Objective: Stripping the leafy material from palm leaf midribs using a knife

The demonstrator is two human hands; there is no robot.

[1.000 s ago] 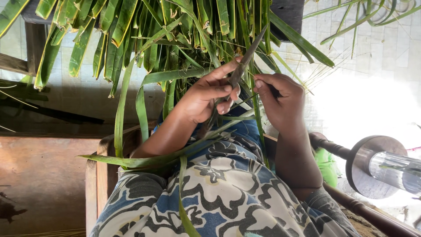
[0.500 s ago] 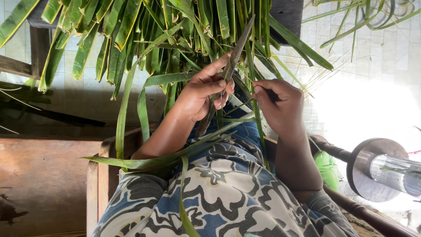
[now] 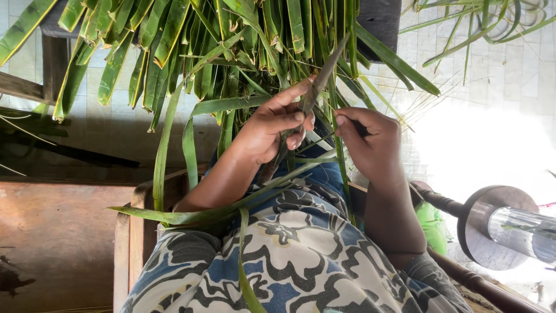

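Two bare hands are counted: left hand point(image 3: 263, 130), right hand point(image 3: 373, 142). One knife point(image 3: 301, 110) is counted. One bundle of palm leaves point(image 3: 220, 46), strips too many to be numbered, is listed. One wooden chair point(image 3: 136, 232) is entered.

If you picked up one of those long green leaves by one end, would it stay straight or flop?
Probably flop: the palm leaf strip across the lap already bends and droops under its own weight. It looks thin and flat, so likely light. The dark pointed knife in the left hand stays straight, so it seems stiff.
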